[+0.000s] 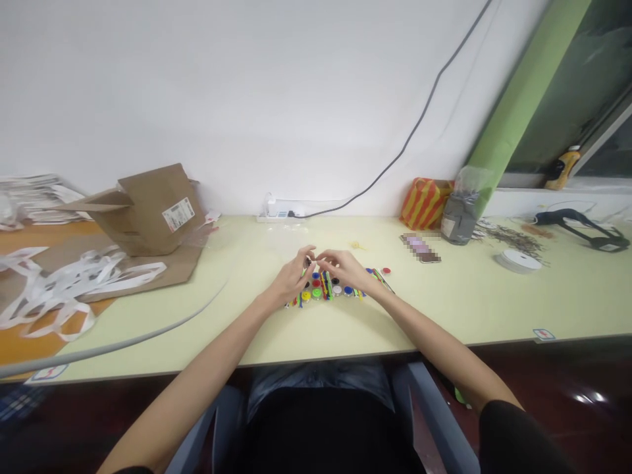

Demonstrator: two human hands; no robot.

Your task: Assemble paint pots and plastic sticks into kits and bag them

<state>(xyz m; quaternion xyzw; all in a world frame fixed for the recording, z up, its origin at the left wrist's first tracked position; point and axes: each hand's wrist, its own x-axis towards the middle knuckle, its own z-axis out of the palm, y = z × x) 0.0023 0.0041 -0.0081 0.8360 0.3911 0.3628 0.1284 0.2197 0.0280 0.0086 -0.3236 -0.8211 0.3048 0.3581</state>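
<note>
Both hands meet over the near middle of the tabletop (pixel 237 303), fingertips almost together, just above a small spread of bright parts. The left grip (pixel 291 278) is pinched around a small dark piece (pixel 309 262), raised off the surface, probably so that both sets of fingertips can get at it. The right grip (pixel 347 266) comes in with thumb and forefinger bent toward the same spot; whether it clasps anything I cannot tell, since the meeting point is tiny and partly hidden by fingers. Under and between the wrists lie round discs, among them a yellow disc (pixel 306 296), a green disc (pixel 316 293) and a blue disc (pixel 348 290), beside a bundle of coloured strips (pixel 326 286). They seem grouped there to be picked up with little reach, and the forearms resting toward the near edge likely steady such fine work. A red disc (pixel 386 270) sits at the right end of the spread. Bulkier things stand farther out, perhaps to give the arms room: an open carton (pixel 153 217) and tangled white ribbon (pixel 93 280) to the left, a striped bag (pixel 424 203) and a white spool (pixel 518 260) to the right. The power strip (pixel 279 218) lies against the wall, presumably to suit its cable (pixel 419 118).
</note>
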